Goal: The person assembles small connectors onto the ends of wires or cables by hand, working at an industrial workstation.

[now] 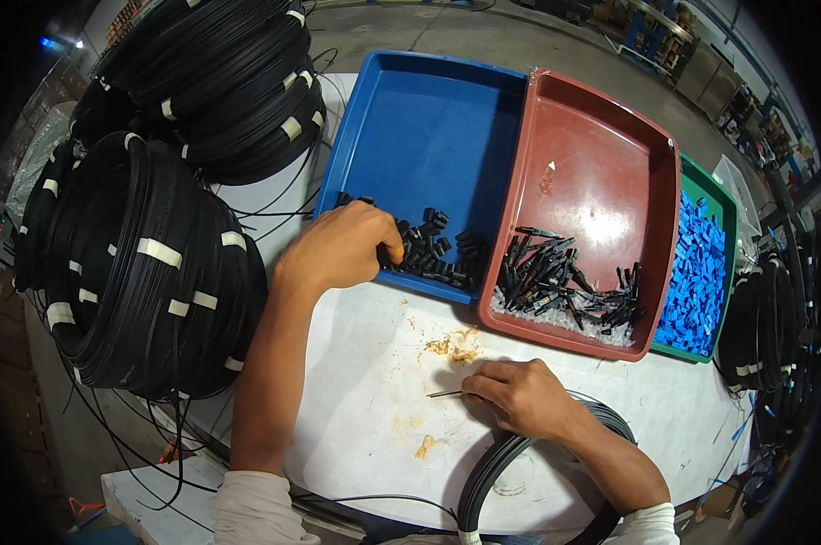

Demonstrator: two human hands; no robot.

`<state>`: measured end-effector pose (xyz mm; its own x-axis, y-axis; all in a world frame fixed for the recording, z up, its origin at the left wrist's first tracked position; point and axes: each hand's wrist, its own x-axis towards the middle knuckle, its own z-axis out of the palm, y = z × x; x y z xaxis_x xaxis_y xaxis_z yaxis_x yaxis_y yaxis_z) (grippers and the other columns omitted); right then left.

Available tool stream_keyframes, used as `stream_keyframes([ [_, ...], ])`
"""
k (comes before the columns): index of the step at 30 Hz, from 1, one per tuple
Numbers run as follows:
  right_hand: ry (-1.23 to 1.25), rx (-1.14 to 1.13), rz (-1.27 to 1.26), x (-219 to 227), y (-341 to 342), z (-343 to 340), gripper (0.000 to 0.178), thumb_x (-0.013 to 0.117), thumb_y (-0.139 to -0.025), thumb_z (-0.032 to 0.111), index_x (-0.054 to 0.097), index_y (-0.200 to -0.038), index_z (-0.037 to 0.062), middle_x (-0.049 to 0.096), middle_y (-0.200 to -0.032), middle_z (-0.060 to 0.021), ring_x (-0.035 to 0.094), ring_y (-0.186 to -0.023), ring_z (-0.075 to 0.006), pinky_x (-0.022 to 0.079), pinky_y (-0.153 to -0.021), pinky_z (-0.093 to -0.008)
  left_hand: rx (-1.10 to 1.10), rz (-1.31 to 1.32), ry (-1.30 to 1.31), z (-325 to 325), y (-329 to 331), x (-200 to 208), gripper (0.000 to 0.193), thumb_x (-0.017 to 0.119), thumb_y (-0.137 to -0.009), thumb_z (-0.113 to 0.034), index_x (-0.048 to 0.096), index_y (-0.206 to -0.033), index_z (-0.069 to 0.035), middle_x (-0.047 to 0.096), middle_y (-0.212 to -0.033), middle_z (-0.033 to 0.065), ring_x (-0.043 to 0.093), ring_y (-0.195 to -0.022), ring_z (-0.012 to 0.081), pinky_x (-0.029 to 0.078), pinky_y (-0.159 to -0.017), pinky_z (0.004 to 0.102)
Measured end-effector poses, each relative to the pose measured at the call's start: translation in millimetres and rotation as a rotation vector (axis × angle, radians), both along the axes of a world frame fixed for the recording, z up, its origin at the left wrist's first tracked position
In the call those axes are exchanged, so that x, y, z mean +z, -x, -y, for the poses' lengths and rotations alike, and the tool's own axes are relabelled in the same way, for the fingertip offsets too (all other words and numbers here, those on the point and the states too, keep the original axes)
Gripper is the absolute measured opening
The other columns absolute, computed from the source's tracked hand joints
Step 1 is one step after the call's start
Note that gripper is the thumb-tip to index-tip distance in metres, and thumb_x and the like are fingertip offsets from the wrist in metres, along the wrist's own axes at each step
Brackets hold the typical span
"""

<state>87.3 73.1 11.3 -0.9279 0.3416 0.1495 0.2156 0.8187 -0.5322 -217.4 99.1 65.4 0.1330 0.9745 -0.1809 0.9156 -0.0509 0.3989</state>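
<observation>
Blue tray (428,127): set on white table (365,363), small black pieces (442,259) heaped along its near edge
Left hand (351,238): lowered into near-left corner of blue tray, fingers bent down among the black pieces; fingertips hidden, so gap and grip cannot be told
Right hand (527,398): held over table in front of red tray, thumb and index finger pinched together on cable end
Cable end (445,394): thin, dark, pointed left, clear of the trays
Cable coil (490,465): black, placed under right wrist and forearm, bound with white tape at near side; any link to the pinched end is hidden by the hand
Red tray (601,173): butted against blue tray, slim black parts (542,268) piled with white bits (565,316) at near end
Green tray (730,218): placed right of red tray, loaded with blue pieces (696,282)
Big coils (201,318): grouped at left, banded with off-white tape
</observation>
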Motion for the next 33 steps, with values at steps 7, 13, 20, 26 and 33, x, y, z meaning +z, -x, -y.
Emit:
stream_keyframes([
  [7,-0.002,-0.009,0.021,0,-1,2,0.018,0.068,-0.085,0.016,0.067,-0.100,0.0064,0.067,-0.093,-0.0084,0.069,-0.080,-0.0273,0.056,-0.063,-0.0386,-0.040,-0.047,-0.591,-8,2,6,0.039,0.053,-0.079,0.015,0.073,-0.108,-0.004,0.069,-0.117,0.0110,0.065,-0.105,0.0290,0.051,-0.094,0.0393],
  [13,0.002,-0.006,0.005,-1,-2,1,0.019,0.068,-0.085,0.017,0.067,-0.101,0.0062,0.068,-0.093,-0.0090,0.070,-0.080,-0.0274,0.056,-0.064,-0.0389,0.085,-0.095,-0.453,-7,-3,14,0.022,0.061,-0.086,0.005,0.073,-0.103,-0.002,0.073,-0.103,0.0115,0.069,-0.093,0.0303,0.054,-0.083,0.0387],
  [20,0.000,0.003,0.024,0,-1,1,0.020,0.067,-0.086,0.017,0.067,-0.103,0.0062,0.068,-0.094,-0.0094,0.070,-0.080,-0.0277,0.056,-0.063,-0.0394,0.147,-0.128,-0.425,-7,-2,2,0.020,0.071,-0.083,-0.003,0.074,-0.102,-0.004,0.073,-0.101,0.0107,0.070,-0.091,0.0283,0.054,-0.083,0.0384],
  [26,-0.008,0.001,0.017,-1,-3,0,0.021,0.067,-0.087,0.017,0.067,-0.104,0.0062,0.067,-0.093,-0.0094,0.069,-0.080,-0.0278,0.055,-0.062,-0.0398,-0.006,-0.077,-0.519,-18,-14,-13,0.025,0.075,-0.080,-0.005,0.073,-0.104,-0.004,0.072,-0.103,0.0097,0.067,-0.096,0.0290,0.053,-0.084,0.0383],
  [33,-0.011,0.025,0.052,-2,-2,2,0.021,0.067,-0.086,0.017,0.066,-0.104,0.0054,0.067,-0.096,-0.0103,0.069,-0.082,-0.0288,0.055,-0.063,-0.0409,-0.095,-0.015,-0.584,-31,-18,-26,0.020,0.075,-0.079,-0.005,0.073,-0.099,-0.003,0.071,-0.096,0.0099,0.067,-0.091,0.0292,0.053,-0.081,0.0393],
])
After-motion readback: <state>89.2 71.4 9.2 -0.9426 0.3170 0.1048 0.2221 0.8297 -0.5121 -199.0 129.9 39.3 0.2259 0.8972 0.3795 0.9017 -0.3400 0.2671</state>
